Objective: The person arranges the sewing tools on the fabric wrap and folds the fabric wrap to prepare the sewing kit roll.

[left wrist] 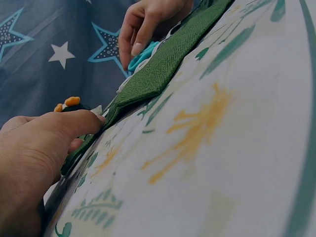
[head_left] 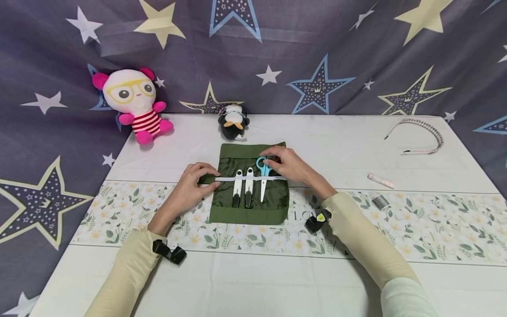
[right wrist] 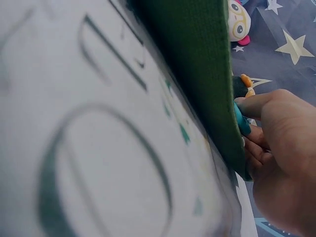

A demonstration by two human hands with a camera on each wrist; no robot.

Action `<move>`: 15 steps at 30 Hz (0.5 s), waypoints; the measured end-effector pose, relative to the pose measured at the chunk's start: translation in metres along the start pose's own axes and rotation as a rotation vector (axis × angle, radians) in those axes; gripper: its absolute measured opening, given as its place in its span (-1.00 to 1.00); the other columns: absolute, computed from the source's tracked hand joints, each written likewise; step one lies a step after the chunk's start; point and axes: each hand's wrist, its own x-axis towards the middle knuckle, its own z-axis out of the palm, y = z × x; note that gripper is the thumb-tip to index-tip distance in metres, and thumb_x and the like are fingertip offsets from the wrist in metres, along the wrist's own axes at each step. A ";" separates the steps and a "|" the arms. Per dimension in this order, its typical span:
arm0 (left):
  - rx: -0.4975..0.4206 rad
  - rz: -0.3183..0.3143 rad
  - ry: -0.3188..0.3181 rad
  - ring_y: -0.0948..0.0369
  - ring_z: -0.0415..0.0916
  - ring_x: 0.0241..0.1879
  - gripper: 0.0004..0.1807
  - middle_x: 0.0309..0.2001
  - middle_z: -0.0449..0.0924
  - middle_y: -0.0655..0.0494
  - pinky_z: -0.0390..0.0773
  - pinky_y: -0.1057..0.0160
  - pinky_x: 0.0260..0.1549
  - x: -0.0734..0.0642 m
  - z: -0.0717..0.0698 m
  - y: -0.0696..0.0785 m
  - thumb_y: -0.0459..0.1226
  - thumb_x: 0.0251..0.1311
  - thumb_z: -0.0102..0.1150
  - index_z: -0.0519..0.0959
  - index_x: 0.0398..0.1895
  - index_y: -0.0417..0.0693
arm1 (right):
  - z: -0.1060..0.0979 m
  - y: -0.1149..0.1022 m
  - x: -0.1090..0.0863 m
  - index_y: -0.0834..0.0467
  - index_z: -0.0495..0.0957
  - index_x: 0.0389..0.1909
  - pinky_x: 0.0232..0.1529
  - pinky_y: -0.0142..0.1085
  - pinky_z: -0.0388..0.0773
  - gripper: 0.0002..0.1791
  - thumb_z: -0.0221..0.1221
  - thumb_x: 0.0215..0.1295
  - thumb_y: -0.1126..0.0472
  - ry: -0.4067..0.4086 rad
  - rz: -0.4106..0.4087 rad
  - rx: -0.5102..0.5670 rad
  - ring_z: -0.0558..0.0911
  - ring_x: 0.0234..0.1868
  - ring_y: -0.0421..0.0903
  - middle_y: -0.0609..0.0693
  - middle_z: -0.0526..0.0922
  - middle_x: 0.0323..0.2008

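A dark green fabric tool roll (head_left: 249, 216) lies spread on the table, with a white elastic band (head_left: 227, 178) across its middle. Under the band sit two slim white-and-black tools (head_left: 248, 187), each with a hole at its top, and a pair of scissors (head_left: 263, 189) with blue handles, blades toward the person. My right hand (head_left: 291, 164) pinches the scissors' blue handle (right wrist: 240, 120) between thumb and fingers. At the roll's left edge, by the band's end, my left hand (head_left: 192, 185) pinches the green fabric (left wrist: 148, 79). Its far fingers are partly hidden in the left wrist view.
A pink-and-white plush toy (head_left: 134, 103) and a small penguin plush (head_left: 233, 122) stand behind the roll. To the right lie a headband (head_left: 429, 127), a small pinkish tube-like item (head_left: 381, 181) and a grey thread spool (head_left: 381, 202). A starry curtain (head_left: 277, 53) hangs behind the table.
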 end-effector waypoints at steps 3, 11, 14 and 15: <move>0.000 -0.001 -0.001 -0.03 0.30 0.25 -0.72 0.19 0.51 0.00 0.26 -0.21 0.25 0.000 0.000 0.000 -0.18 0.34 0.39 0.71 0.06 -0.04 | 0.001 0.001 0.000 0.29 0.58 0.26 -0.41 -0.21 0.37 -0.67 0.08 0.61 0.27 0.001 -0.015 -0.013 0.33 -0.56 -0.12 0.06 0.59 -0.21; -0.001 0.000 0.001 -0.04 0.29 0.25 -0.72 0.19 0.51 0.00 0.26 -0.21 0.25 0.000 0.000 0.000 -0.18 0.35 0.39 0.72 0.05 -0.03 | 0.002 0.002 0.001 0.31 0.59 0.23 -0.25 -0.12 0.45 -0.67 0.10 0.59 0.27 0.009 -0.054 -0.050 0.47 -0.37 -0.04 0.19 0.60 0.10; -0.001 0.004 0.003 -0.04 0.30 0.26 -0.73 0.19 0.51 0.00 0.26 -0.21 0.26 0.000 0.000 -0.001 -0.17 0.34 0.39 0.72 0.05 -0.03 | 0.003 0.002 0.001 0.32 0.60 0.22 -0.14 -0.07 0.50 -0.68 0.11 0.58 0.29 0.012 -0.072 -0.061 0.55 -0.17 0.02 0.21 0.59 0.12; -0.001 0.004 0.003 -0.04 0.30 0.26 -0.73 0.19 0.51 0.00 0.25 -0.21 0.26 0.000 0.000 -0.001 -0.17 0.34 0.39 0.72 0.05 -0.03 | 0.003 0.003 0.001 0.32 0.60 0.22 -0.11 -0.06 0.51 -0.68 0.12 0.57 0.29 0.012 -0.077 -0.067 0.56 -0.11 0.04 0.22 0.59 0.13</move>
